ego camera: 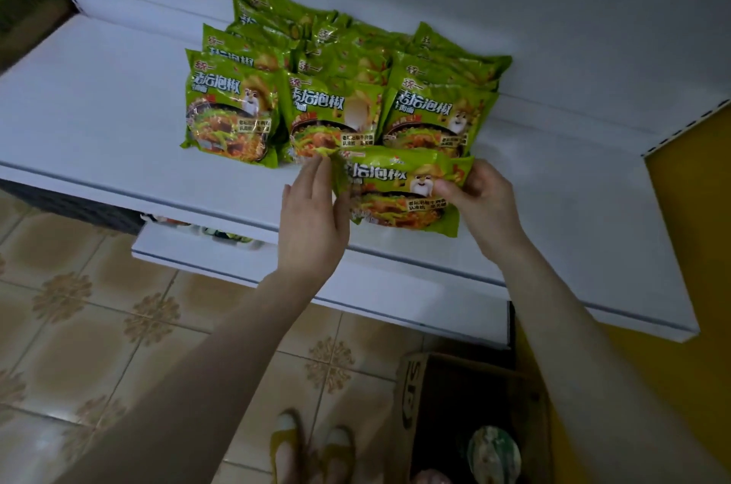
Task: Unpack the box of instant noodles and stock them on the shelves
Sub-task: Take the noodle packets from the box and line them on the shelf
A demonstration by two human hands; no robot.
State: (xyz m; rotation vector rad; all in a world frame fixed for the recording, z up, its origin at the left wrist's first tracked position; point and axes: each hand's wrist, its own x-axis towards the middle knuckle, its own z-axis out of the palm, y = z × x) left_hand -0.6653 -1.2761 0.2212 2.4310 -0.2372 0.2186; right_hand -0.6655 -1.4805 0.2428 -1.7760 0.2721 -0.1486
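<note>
A green instant noodle packet (399, 188) lies near the front of the white shelf (118, 127). My right hand (480, 202) grips its right edge between thumb and fingers. My left hand (312, 214) touches its left edge with fingers straight and apart. Behind it, three rows of the same green packets (336, 88) stand leaning back, several deep. A cardboard box (466, 416) stands open on the floor at the lower right, with a packet visible inside.
A lower shelf (237, 258) juts out beneath the top one, with some goods partly hidden on it. A yellow side panel (696, 230) stands at the right. Tiled floor and my shoes (312, 444) are below.
</note>
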